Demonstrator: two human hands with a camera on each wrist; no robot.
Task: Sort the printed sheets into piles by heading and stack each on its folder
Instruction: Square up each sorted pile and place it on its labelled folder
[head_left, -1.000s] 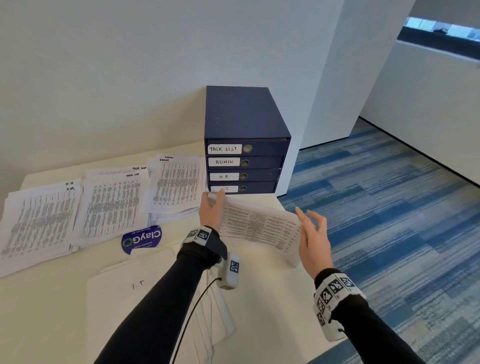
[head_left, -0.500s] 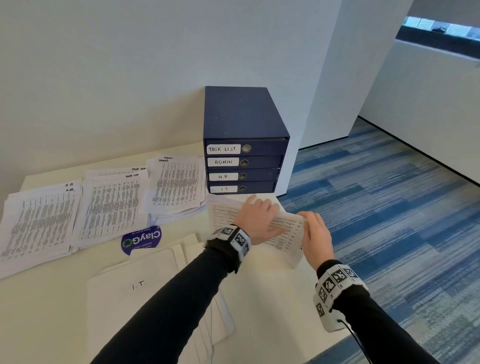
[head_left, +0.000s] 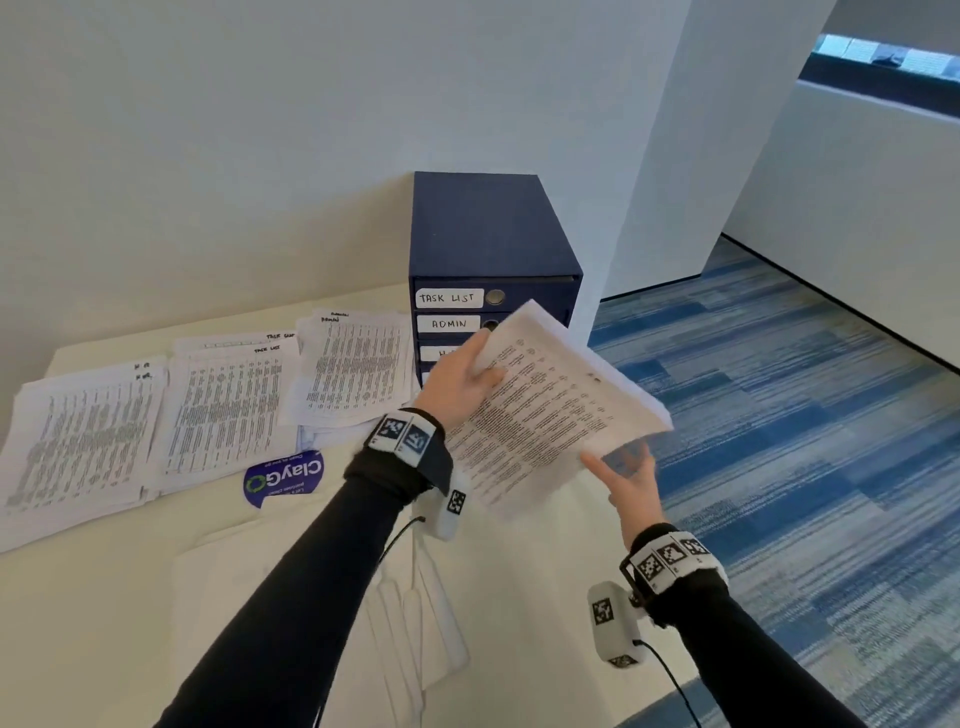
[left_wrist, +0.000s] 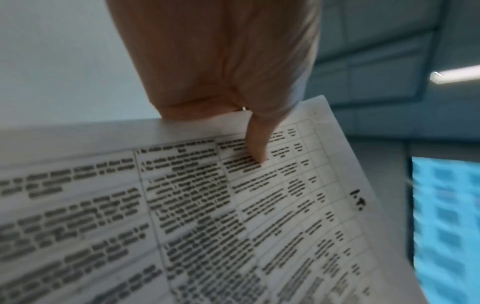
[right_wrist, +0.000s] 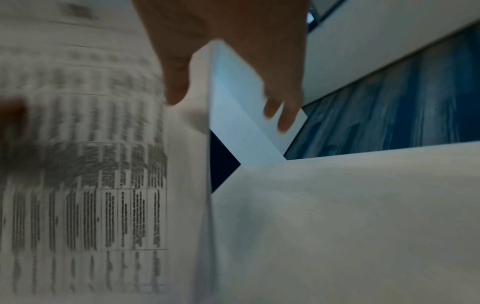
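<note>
My left hand (head_left: 462, 376) grips a thick stack of printed sheets (head_left: 540, 410) by its left edge, thumb (left_wrist: 255, 144) on the printed face. The stack is off the table, tilted, in front of the blue drawer box (head_left: 483, 234). A handwritten "I.T." heading (left_wrist: 358, 200) marks its corner. My right hand (head_left: 631, 483) is at the stack's lower right edge with fingers spread, thumb (right_wrist: 176, 92) by the printed side and fingers (right_wrist: 281, 117) behind it. White folders (head_left: 291, 571) lie on the near table, partly under my left arm.
Three sorted piles lie along the back left: H.R. (head_left: 78, 436), Task List (head_left: 228, 405) and Admin (head_left: 358, 369). A blue ClayGo sticker (head_left: 283, 478) is in front of them. The table (head_left: 545, 597) ends at the right over blue carpet (head_left: 779, 467).
The stack lay on the table under both hands half a second ago. It has been raised and tilted up in front of the drawers, my left hand gripping its edge.
</note>
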